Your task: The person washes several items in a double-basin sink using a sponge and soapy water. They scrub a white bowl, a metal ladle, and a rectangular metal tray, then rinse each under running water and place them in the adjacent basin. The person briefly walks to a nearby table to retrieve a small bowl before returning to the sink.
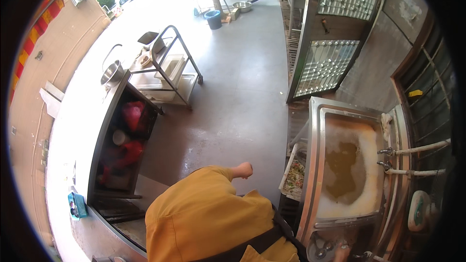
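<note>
My left hand (pixel 244 170) is held out past the yellow sleeve (pixel 204 189), over the grey floor (pixel 233 131). Its fingers are curled in and nothing shows in them. At the bottom right edge, my right hand (pixel 342 252) is partly cut off, low in a smaller steel basin (pixel 316 231). Metal ladles (pixel 322 251) lie beside it; whether it grips anything is unclear. In front of the basin is a large steel sink (pixel 316 160) holding brownish, foamy water (pixel 342 174).
Two taps (pixel 385 151) on pipes stand along the sink's right side. A tray of food scraps (pixel 294 178) sits low beside the sink. A metal door (pixel 327 40) stands beyond. On the left are a steel counter (pixel 76 153), a blue-green basket (pixel 77 205) and a trolley (pixel 171 69).
</note>
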{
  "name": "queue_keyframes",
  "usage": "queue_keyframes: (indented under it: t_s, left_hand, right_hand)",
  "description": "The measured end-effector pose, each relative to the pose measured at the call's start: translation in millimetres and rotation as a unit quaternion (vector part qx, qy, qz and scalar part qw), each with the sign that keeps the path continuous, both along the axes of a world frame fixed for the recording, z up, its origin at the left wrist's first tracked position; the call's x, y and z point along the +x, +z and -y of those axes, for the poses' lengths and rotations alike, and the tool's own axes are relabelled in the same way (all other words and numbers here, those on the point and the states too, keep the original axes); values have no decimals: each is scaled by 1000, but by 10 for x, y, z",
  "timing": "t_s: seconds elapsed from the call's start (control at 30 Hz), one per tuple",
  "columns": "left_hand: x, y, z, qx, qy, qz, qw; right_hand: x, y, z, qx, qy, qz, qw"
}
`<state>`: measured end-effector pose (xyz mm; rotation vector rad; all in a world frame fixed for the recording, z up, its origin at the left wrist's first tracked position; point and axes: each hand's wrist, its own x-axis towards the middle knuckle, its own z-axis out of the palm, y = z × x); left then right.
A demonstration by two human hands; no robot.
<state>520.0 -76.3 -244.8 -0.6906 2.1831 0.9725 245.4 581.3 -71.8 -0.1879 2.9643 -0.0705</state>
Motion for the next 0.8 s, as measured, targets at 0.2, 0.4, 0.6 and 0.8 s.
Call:
queue_keyframes:
  t_s: [0.2,0.4,0.6,0.8]
  left_hand:
    - [360,142,87,-112,-321,-17,940]
    - [1794,327,524,-146,-444,-50,882]
    - [3400,146,1249,-106,-372,-12,922]
    - [4296,200,1815,-103,-359,-1,928]
  right_hand:
    - [1299,739,-169,-295,-103,17,950]
    - [2216,829,-241,-593,-293,-3,750]
    - [2434,681,-411,-545,-353,93,755]
    - [2726,404,158,-557,-325,134,752]
